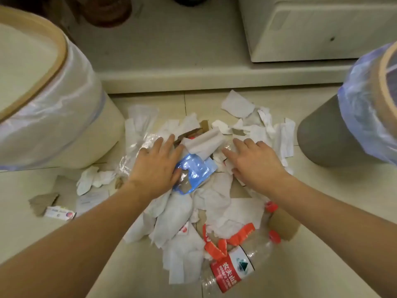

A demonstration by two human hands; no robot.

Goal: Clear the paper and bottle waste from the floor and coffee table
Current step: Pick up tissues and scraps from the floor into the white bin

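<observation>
A heap of white paper scraps and tissues (178, 214) lies on the tiled floor between two bins. My left hand (156, 166) rests flat, fingers spread, on a blue plastic wrapper (194, 171) and clear film (137, 151). My right hand (253, 164) lies palm down on papers and a clear plastic piece at the heap's right. Neither hand grips anything. A clear plastic bottle (232, 269) with a red label lies at the near edge. A second bottle with a red cap (271, 206) is partly buried.
A cream bin (71, 117) with a clear liner stands left. A grey bin (322, 134) with a bluish liner stands right. A raised step (214, 78) and a white cabinet (311, 29) lie beyond. Cardboard bits (41, 202) and a small carton (59, 212) sit left.
</observation>
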